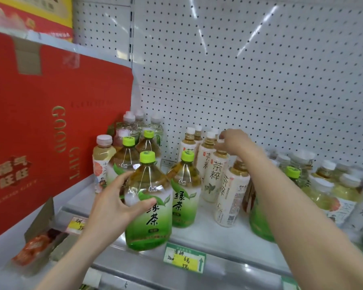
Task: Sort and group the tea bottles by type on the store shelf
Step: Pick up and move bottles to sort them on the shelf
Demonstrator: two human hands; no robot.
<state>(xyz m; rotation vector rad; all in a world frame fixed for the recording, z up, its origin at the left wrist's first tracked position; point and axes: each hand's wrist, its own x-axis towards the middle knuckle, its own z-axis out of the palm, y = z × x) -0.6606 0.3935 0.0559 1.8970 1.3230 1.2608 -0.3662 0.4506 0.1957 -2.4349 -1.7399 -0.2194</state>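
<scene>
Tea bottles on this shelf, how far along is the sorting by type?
Roughly halfway. Done: green-cap bottles cluster at left, white-label bottles beside them. In hand: the left hand grips the front green-cap bottle; the right hand grips one white-label bottle by its top. Remaining: a stray green-cap bottle among the pale bottles at right, and a grapefruit-label bottle beside the green cluster.

One head view for me, wide-angle, facing forward and down onto the shelf (205, 232), right up close; left hand (113, 206) and right hand (235, 143) reach in from below, pegboard (260, 70) filling the top.
</scene>
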